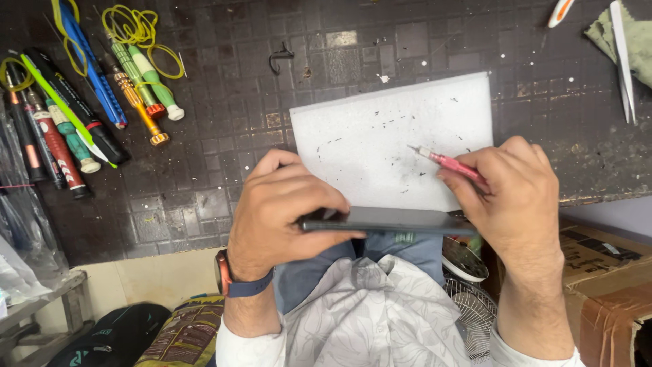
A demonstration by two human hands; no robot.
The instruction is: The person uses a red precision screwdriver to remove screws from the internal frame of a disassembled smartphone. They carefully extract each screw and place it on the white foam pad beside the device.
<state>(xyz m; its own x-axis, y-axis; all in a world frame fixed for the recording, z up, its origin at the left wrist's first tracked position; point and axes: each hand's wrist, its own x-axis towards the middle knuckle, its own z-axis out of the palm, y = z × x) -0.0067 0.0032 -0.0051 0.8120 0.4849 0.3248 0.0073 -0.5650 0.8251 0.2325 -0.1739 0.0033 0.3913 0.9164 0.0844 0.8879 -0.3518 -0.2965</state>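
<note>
A dark slim phone [390,221] is held edge-on between both hands, just in front of the worktable's near edge. My left hand [282,211] grips its left end, thumb along the lower edge. My right hand [513,197] supports the right end and also holds a pink-handled precision screwdriver [451,163], whose tip points left over a white foam sheet [390,136]. The sheet lies on the dark tiled work mat [326,54] and carries small dark specks.
Several screwdrivers and tools [88,109] lie at the mat's left with yellow rubber bands [136,30]. Tweezers [623,61] rest on a green cloth [642,37] at top right. A cardboard box [604,272] and a small fan [468,306] sit below right.
</note>
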